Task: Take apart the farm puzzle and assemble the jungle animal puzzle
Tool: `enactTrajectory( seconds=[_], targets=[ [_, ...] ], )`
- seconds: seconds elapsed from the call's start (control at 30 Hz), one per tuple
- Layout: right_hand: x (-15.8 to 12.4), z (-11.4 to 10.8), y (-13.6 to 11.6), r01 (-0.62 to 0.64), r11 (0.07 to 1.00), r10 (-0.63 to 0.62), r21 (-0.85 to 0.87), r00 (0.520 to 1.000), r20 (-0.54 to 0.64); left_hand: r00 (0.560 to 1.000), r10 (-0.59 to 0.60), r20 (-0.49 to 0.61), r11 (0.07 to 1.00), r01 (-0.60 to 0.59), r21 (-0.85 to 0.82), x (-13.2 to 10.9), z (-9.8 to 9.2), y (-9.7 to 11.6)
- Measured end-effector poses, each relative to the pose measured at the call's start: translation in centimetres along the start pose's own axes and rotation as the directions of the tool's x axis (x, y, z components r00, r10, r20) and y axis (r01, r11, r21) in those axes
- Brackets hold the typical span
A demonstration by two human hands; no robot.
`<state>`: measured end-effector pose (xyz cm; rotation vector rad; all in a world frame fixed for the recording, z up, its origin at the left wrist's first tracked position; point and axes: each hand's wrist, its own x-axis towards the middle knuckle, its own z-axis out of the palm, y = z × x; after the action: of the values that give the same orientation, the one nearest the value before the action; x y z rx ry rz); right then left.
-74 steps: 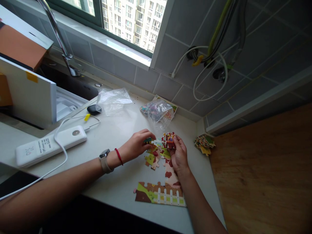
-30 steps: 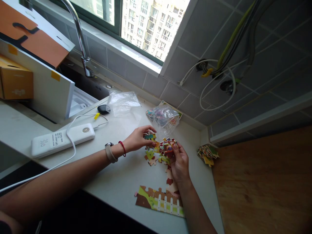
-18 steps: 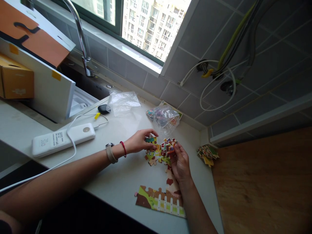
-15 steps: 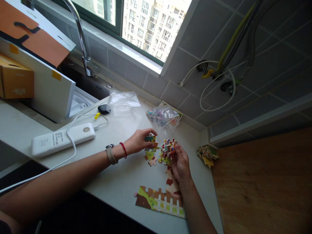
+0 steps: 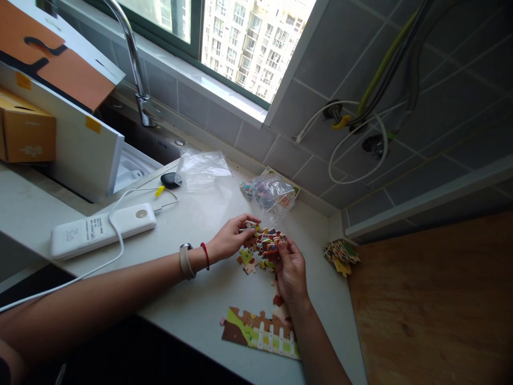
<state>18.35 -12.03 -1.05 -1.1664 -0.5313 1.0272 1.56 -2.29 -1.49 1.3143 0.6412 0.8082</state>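
ok so the right hand (image 5: 292,270), pinching a puzzle stack (image 5: 268,246) over the counter (image 5: 196,315), has just closed the gap to the left hand (image 5: 227,239), whose grip I can't make out, probably making sorting easier, with the joined fence section (image 5: 256,335) nearer the body.

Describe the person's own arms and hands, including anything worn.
The left hand is ungloved, with a beige-strapped watch at the wrist and, nearer the hand, a thin red bracelet. The right hand is ungloved, its wrist showing no accessory. Both forearms are bare.
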Motion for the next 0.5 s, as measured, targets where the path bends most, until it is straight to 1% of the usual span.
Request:
enactTrajectory(
  seconds=[0.07,0.17,0.3,0.4,0.5],
  targets=[
    [-0.1,0.0,0.3,-0.008,1.0,0.008,-0.008,1.0,0.008,1.0,-0.015,0.015,0.998,0.016,-0.067,0.0,0.1,-0.2],
    [-0.3,0.0,0.7,-0.02,1.0,0.021,-0.014,0.999,0.041,0.999,-0.026,0.04,0.997,0.029,-0.075,0.1,0.2,-0.4],
    [-0.7,0.2,1.0,-0.06,0.998,0.062,-0.021,0.994,0.089,0.997,-0.003,0.081,1.0,0.001,0.031,-0.3,0.6,-0.4],
    [-0.9,0.4,0.9,-0.079,0.997,0.078,-0.002,0.99,0.116,0.987,0.005,0.161,0.991,-0.027,0.13,-0.8,0.8,0.0],
    [-0.9,0.4,0.8,-0.076,0.997,0.078,-0.021,0.99,0.115,0.967,-0.038,0.251,0.974,-0.02,0.224,-1.2,0.8,0.4]
  ],
)
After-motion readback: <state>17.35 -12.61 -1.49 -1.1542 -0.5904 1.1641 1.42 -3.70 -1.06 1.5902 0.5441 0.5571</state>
